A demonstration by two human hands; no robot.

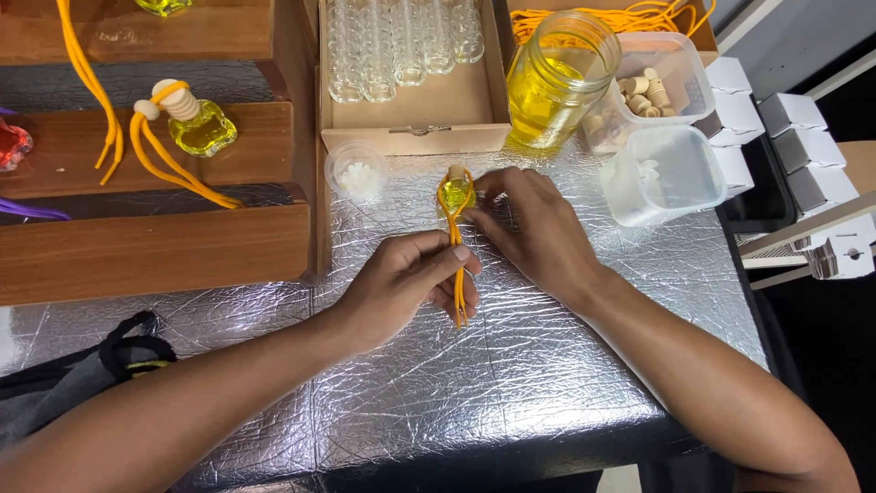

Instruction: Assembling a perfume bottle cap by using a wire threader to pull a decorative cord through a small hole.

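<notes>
A small glass bottle [455, 192] of yellow liquid with a wooden cap lies on the silver foil table [511, 365], an orange cord [457, 274] looped around it. My right hand [529, 228] holds the bottle from its right side. My left hand [411, 278] pinches the cord's two strands just below the bottle; the loose ends trail toward me past my fingers.
A cardboard box [415, 123] of empty glass bottles sits behind. A jar of yellow liquid [555, 78], a tub of wooden caps [652, 87], an empty tub [664, 173] and a small white-piece cup [357, 171] stand around. Wooden steps [155, 242] at left carry finished bottles [196, 128]. White boxes [803, 146] lie right.
</notes>
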